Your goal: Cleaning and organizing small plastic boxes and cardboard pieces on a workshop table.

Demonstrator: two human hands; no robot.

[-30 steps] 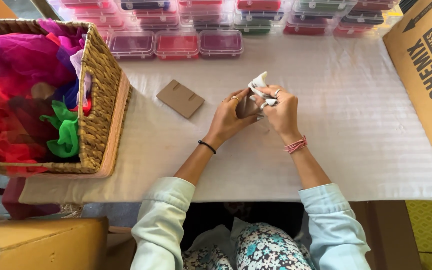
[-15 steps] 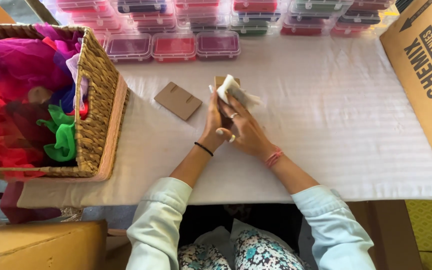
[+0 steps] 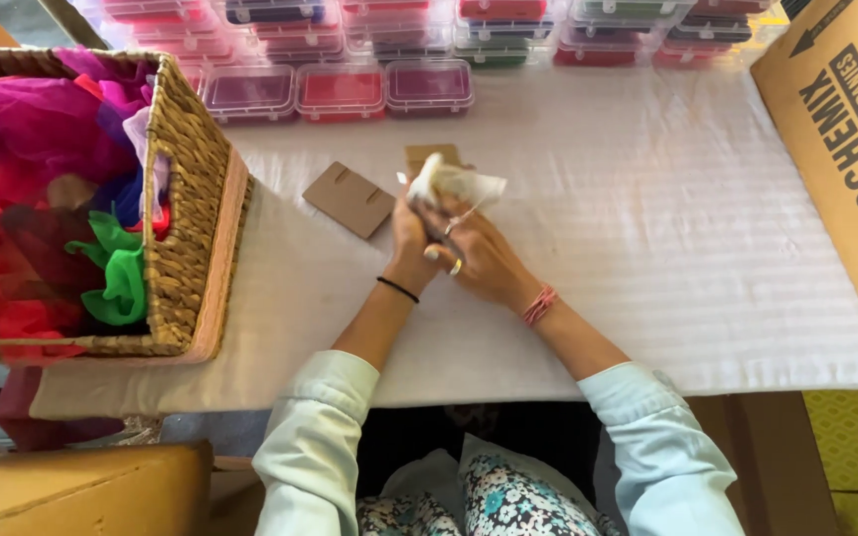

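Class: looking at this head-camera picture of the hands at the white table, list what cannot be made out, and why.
Head view only:
- White pouch: contents hidden by its fabric and both hands.
- Left hand and right hand: fingertips overlap, grip unclear.
- Brown card: mostly behind the pouch.
- Plastic boxes: contents too small; back rows cut off at the top.

Pale blue sleeves, black band on left wrist, pink on right.
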